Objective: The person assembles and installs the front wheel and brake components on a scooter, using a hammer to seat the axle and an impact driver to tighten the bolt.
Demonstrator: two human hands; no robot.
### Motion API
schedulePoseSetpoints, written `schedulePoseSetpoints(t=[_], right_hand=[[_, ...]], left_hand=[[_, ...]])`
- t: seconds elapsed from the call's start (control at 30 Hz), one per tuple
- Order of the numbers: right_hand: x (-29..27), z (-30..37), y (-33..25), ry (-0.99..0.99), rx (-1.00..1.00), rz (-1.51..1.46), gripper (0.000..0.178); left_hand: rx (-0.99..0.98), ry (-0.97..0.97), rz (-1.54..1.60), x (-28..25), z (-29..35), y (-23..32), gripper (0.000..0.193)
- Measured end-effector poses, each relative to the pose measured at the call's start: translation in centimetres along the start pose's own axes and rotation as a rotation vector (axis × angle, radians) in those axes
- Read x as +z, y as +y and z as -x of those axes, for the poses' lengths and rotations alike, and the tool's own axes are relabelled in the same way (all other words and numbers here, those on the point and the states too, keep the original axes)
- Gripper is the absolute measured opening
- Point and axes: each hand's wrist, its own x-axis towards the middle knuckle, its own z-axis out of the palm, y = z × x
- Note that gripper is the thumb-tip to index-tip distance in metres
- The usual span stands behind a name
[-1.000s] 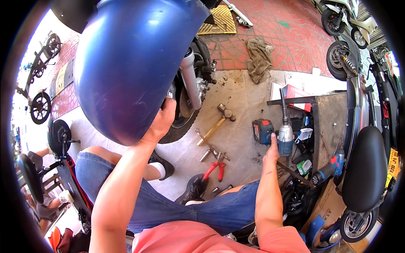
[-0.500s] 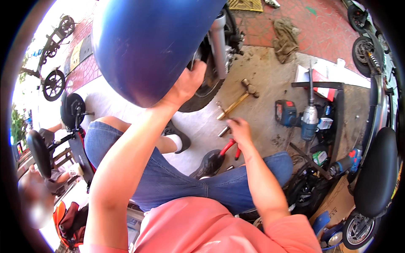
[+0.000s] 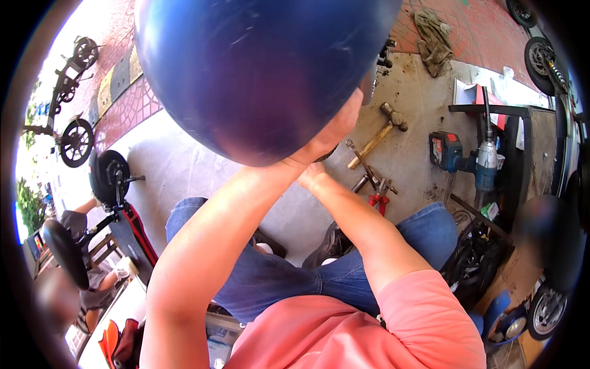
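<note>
A large glossy dark-blue rounded body part [image 3: 264, 80] fills the top middle and covers most of the front wheel behind it. My left hand [image 3: 332, 134] reaches past its lower right edge, its fingertips hidden there. Just below, close by the left wrist, is my right hand [image 3: 312, 173]. Its fingers disappear beneath the blue part, so what they touch cannot be made out. On the floor to the right lie a wooden-handled hammer [image 3: 373, 145], a metal wrench [image 3: 361, 161], a short metal cylinder [image 3: 359, 184] and red-handled pliers [image 3: 380, 201].
At the right, a blue cordless impact wrench [image 3: 485, 165] stands by a dark metal frame [image 3: 522, 141]. A crumpled brown cloth [image 3: 434, 44] lies farther back. A folding scooter [image 3: 126, 224] stands at the left, near another person [image 3: 101, 280]. More two-wheelers line the right edge.
My right hand has left the tools on the floor and moved up and left beneath the blue part. My left hand has shifted to the right along its edge. The view has turned slightly.
</note>
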Motion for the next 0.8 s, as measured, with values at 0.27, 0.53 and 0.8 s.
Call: schedulePoseSetpoints(t=[0.27, 0.53, 0.8], right_hand=[[1.4, -1.4, -3.4, -0.452, 0.226, -0.111, 0.030], [3.4, -0.8, -5.5, -0.376, 0.368, 0.081, 0.040], [4.8, -1.8, -7.5, -0.292, 0.534, 0.137, 0.029]], left_hand=[[-0.319, 0.117, 0.746, -1.1, -0.1, -1.3, 0.008], [-0.259, 0.023, 1.083, -2.7, 4.9, -4.5, 0.026], [-0.497, -0.267, 0.990, -3.9, 6.5, -5.7, 0.035]])
